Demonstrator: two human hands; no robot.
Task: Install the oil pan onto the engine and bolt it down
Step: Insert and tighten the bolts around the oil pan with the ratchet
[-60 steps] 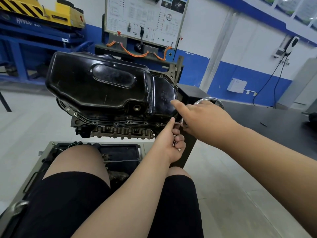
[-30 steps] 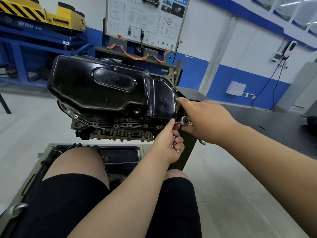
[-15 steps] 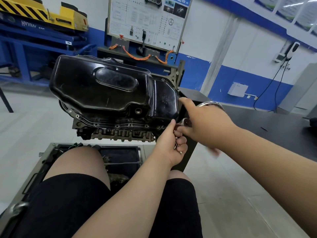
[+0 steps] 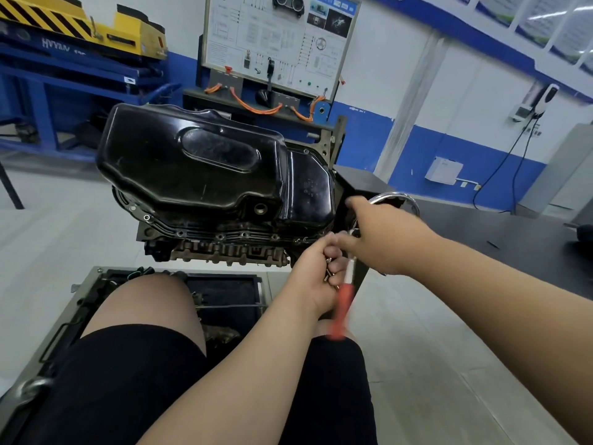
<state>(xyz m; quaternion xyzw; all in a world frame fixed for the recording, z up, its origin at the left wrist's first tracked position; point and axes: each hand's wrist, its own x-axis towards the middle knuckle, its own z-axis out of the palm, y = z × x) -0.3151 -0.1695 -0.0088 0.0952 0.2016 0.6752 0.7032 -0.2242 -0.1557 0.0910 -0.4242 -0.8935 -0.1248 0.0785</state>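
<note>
The black oil pan (image 4: 205, 168) sits on top of the upturned engine (image 4: 224, 248), its flange lined with small bolts (image 4: 219, 236). At the pan's near right corner my left hand (image 4: 317, 277) is curled around several loose bolts, thumb by the flange. My right hand (image 4: 382, 239) grips the head of a ratchet wrench at that same corner. Its red handle (image 4: 341, 311) hangs down, blurred with motion.
The engine hangs on a black stand (image 4: 356, 194). A metal tray (image 4: 83, 303) with dark parts lies on the floor below, behind my knees. A black table (image 4: 500, 232) stands to the right, a blue lift (image 4: 64, 78) and a white training board (image 4: 279, 40) behind.
The ratchet handle has swung round at the pan's right corner and now points down, its red grip in view. My left hand has stayed at the flange.
</note>
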